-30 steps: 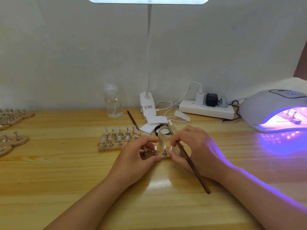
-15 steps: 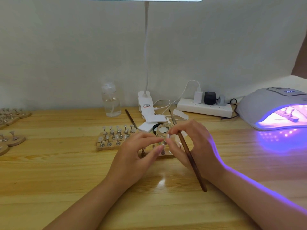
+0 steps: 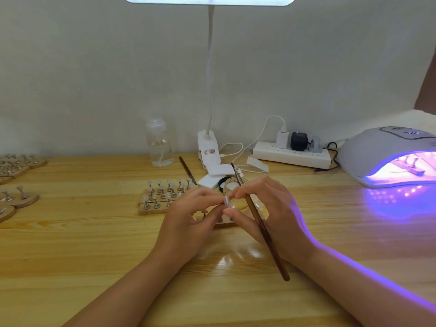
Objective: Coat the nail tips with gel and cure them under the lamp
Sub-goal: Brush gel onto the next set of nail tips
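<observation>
My left hand (image 3: 188,220) and my right hand (image 3: 271,213) meet at the table's middle, fingertips pinching one clear nail tip (image 3: 227,200) lifted above a small wooden holder (image 3: 224,223) that my hands mostly hide. A brown wooden brush (image 3: 262,227) lies gripped in my right hand, bristles pointing back over the open glass gel jar (image 3: 232,186). A wooden stand with several nail tips on pegs (image 3: 162,197) sits left of the hands. The grey curing lamp (image 3: 387,156) glows purple at right with a holder inside.
A desk lamp base (image 3: 208,152), clear bottle (image 3: 158,145), power strip (image 3: 291,155), cables and a second brush (image 3: 187,169) line the back. More wooden peg stands (image 3: 18,197) lie at the left edge. The jar's black lid (image 3: 221,182) rests beside the jar.
Both hands rose slightly from the small holder, lifting a nail tip up between the fingertips. The brush tilted with my right hand.
</observation>
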Tool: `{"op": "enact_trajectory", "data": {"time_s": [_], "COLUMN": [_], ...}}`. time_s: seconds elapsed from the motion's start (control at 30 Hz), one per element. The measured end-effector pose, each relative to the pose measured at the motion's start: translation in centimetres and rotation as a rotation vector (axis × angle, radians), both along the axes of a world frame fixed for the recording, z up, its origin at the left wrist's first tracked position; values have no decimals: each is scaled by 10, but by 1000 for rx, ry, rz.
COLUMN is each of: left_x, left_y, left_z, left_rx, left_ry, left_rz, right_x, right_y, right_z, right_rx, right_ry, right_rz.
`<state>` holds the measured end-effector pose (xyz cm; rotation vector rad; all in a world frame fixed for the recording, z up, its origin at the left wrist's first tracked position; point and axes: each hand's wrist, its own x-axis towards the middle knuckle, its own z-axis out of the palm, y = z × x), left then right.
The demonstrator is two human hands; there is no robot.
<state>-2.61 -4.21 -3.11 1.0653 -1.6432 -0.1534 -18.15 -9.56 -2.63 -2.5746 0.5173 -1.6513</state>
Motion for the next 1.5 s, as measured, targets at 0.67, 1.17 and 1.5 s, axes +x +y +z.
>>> {"op": "enact_trajectory", "data": {"time_s": [0.67, 1.17, 1.5], "left_x": [0, 2, 1], "left_y": [3, 2, 3], "left_z": [5, 4, 6], "left_rx": [101, 82, 73], "left_ry": [117, 77, 51], "left_rz": [103, 122, 129], "right_x": [-6, 12, 20], "right_y": [-15, -56, -53], "right_z": [24, 46, 44], "right_rx": [668, 578, 492], "right_ry": [-415, 72, 256], "right_rz": [29, -239, -284]}}
